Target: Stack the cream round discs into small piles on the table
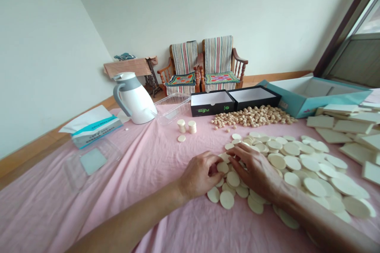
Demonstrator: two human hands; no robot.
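Observation:
My left hand is at the left edge of a spread of round, pale wooden discs. Its thumb and forefinger close on the edge of one wooden disc. Just to its right, my right hand reaches over the same discs with bent fingers, its fingertips closed on a disc that they partly cover. The two hands are close together but apart. Beyond them stand two short stacks of discs, a left stack and a right stack, with one single disc lying flat in front.
A heap of small wooden beads lies before two black boxes. Behind on the right are a teal box and square wooden plates. To the left are a white jug, a tissue pack and clear plastic trays.

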